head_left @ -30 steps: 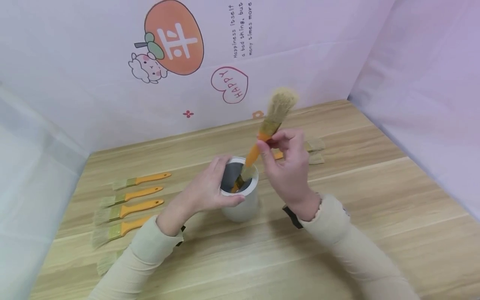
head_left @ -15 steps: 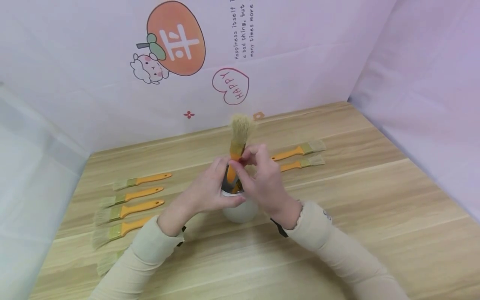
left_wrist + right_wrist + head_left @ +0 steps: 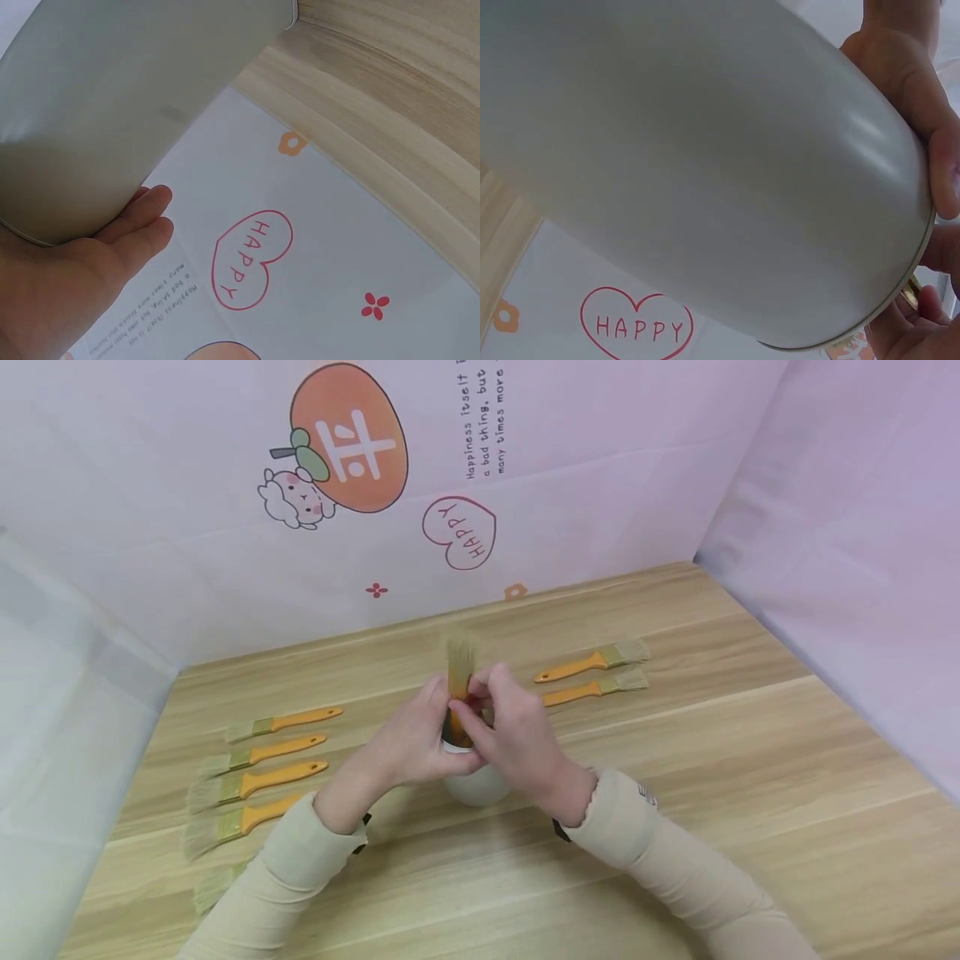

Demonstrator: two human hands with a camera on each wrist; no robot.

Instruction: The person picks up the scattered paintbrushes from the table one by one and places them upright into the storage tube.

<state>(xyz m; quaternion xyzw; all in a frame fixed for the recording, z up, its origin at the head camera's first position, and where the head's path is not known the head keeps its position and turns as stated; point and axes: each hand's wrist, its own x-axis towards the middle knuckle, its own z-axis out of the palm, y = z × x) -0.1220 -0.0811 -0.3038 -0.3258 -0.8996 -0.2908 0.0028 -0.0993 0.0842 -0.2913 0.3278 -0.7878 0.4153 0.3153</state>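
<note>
A white can (image 3: 477, 787) stands on the wooden table, with my left hand (image 3: 412, 739) gripping it at the rim, thumb on the near side. My right hand (image 3: 517, 735) pinches a paintbrush (image 3: 461, 670) over the can's mouth, bristles up and handle pointing down inside. Other brushes in the can are hidden now by the hands. In the left wrist view the can's side (image 3: 135, 112) fills the upper left, and left fingers reach along it. The right wrist view has the can wall (image 3: 705, 165) across most of it, with a bit of gold ferrule (image 3: 911, 291) by the fingers.
Several orange-handled paintbrushes lie in a column on the left, such as one flat brush (image 3: 285, 774); the left sleeve partly covers the nearest ones. Two more, an upper brush (image 3: 573, 670) and a lower brush (image 3: 573, 693), lie at right. A printed cloth wall (image 3: 600, 485) rises behind.
My right hand has moved left and brought the paintbrush over the can, then lowered it handle-first into the mouth. The left hand has stayed on the rim. The two brushes at right are uncovered.
</note>
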